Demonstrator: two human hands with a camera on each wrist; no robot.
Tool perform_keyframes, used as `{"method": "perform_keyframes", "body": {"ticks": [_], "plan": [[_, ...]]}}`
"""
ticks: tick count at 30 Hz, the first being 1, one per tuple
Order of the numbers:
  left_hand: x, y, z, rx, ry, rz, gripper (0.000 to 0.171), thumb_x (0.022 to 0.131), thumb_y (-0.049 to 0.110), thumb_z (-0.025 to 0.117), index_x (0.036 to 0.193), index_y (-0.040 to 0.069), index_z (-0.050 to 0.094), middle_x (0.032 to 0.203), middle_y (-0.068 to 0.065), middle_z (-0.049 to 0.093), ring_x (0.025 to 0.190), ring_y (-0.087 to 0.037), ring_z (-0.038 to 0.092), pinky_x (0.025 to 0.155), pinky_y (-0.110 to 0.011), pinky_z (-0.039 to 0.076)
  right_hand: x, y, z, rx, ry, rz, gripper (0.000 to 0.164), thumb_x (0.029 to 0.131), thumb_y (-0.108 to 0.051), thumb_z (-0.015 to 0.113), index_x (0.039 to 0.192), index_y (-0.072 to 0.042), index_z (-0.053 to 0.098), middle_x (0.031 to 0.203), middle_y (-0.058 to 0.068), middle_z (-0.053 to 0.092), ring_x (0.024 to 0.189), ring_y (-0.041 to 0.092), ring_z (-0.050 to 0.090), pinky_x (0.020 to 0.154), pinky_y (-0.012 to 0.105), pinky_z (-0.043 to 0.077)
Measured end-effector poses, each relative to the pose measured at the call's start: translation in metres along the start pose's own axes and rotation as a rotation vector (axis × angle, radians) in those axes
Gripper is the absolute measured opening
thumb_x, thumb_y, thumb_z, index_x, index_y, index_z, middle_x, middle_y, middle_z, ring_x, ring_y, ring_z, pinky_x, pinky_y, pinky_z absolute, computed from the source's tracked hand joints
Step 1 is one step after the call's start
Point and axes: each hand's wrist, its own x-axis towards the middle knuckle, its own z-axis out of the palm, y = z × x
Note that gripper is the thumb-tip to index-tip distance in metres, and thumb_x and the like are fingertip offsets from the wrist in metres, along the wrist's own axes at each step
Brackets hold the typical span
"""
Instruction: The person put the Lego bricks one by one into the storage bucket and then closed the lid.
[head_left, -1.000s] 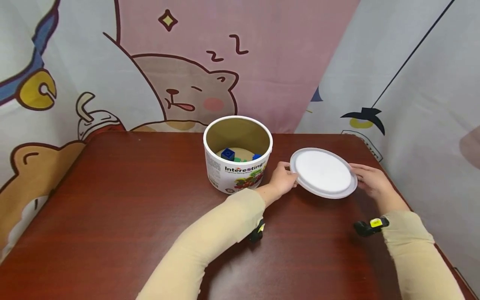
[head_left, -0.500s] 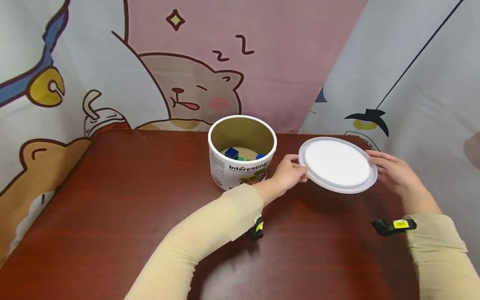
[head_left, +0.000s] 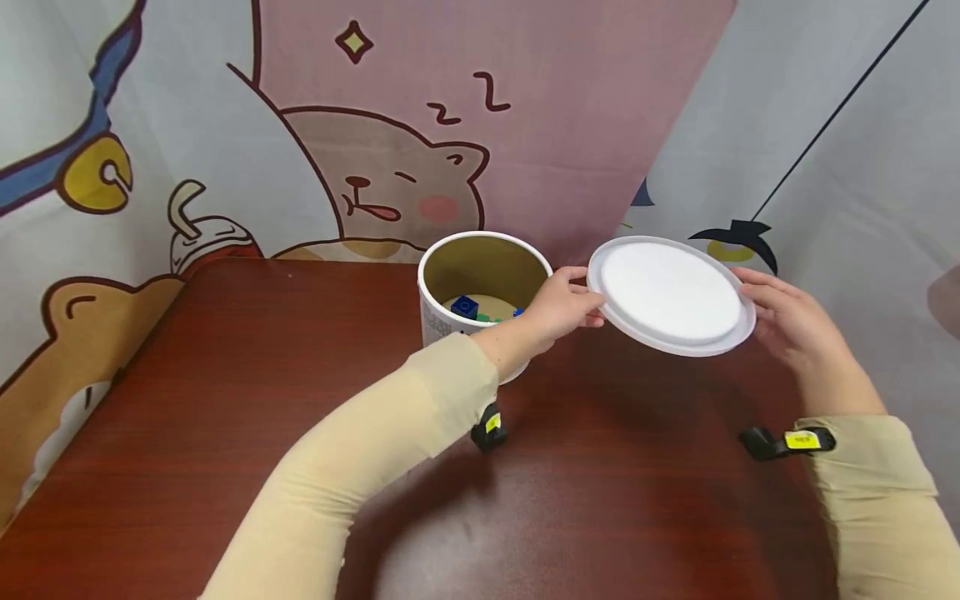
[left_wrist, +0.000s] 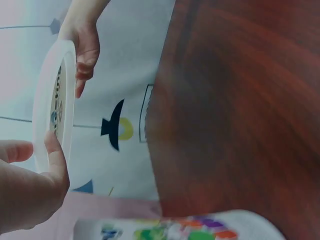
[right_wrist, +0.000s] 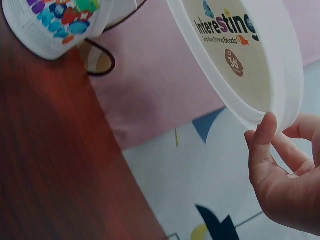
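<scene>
A round white lid (head_left: 671, 292) is held up above the table, tilted, between my two hands. My left hand (head_left: 561, 307) pinches its left edge, and my right hand (head_left: 798, 327) grips the opposite edge. The lid's plain side faces the head camera. In the right wrist view its other side carries a printed label (right_wrist: 225, 30) reading "Interesting". Left of the lid stands a white bucket (head_left: 435, 321) without a cover, partly hidden by my left hand and forearm. Inside it lie a dark blue block (head_left: 464, 307) and small green pieces (head_left: 483, 317).
The bucket stands on a reddish-brown wooden table (head_left: 247, 375), near its back edge. A cartoon-printed curtain (head_left: 585, 125) hangs behind and beside the table. Each wrist wears a black camera mount, such as the right wrist mount (head_left: 787, 442).
The lid first moved right and up in both hands. Over the last half second it has risen further and shifted slightly left, and my left forearm now covers more of the bucket's front.
</scene>
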Motion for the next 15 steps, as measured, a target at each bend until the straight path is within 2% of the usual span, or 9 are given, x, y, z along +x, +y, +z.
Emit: {"method": "perform_keyframes", "body": {"ticks": [3,7,10,12,15], "plan": [[0.0,0.008,-0.011,0.002,-0.01,0.009,0.051,0.091,-0.003,0.049,0.139,-0.003,0.033,0.118,-0.028,0.058,0.064,-0.013,0.054,0.06,-0.016,0.049,0.0,-0.004,0.011,0.013,-0.007,-0.011,0.022,0.093,-0.011,0.055,0.105,-0.023,0.069,0.096,-0.009,0.066,0.078,0.008,0.063,0.067,0.019,0.054],[0.001,0.015,-0.027,0.003,0.002,0.008,0.048,0.093,0.0,0.048,0.139,-0.003,0.035,0.1,-0.019,0.06,0.061,-0.011,0.054,0.056,-0.014,0.049,0.002,-0.007,0.027,0.035,-0.037,-0.033,0.023,0.093,-0.008,0.055,0.108,-0.02,0.068,0.097,-0.006,0.066,0.078,0.009,0.064,0.067,0.02,0.054],[0.0,0.02,-0.039,0.013,0.018,0.005,0.047,0.094,0.002,0.048,0.14,-0.001,0.036,0.089,-0.011,0.054,0.061,-0.011,0.055,0.055,-0.014,0.048,0.003,-0.008,0.038,0.012,-0.048,-0.047,0.023,0.092,-0.009,0.057,0.109,-0.021,0.066,0.099,-0.007,0.066,0.079,0.008,0.064,0.068,0.02,0.054],[-0.001,0.022,-0.047,0.015,0.03,0.003,0.047,0.094,0.002,0.049,0.14,0.0,0.037,0.093,-0.014,0.057,0.062,-0.011,0.055,0.055,-0.014,0.049,0.004,-0.009,0.045,0.002,-0.061,-0.057,0.023,0.091,-0.009,0.058,0.109,-0.021,0.066,0.101,-0.007,0.065,0.08,0.008,0.065,0.069,0.019,0.054],[-0.003,0.027,-0.058,0.007,0.037,-0.005,0.047,0.094,0.003,0.05,0.14,0.001,0.038,0.109,-0.021,0.059,0.064,-0.012,0.056,0.056,-0.015,0.05,0.006,-0.01,0.056,-0.007,-0.073,-0.068,0.024,0.091,-0.007,0.057,0.109,-0.02,0.067,0.102,-0.008,0.065,0.081,0.007,0.065,0.07,0.019,0.054]]}}
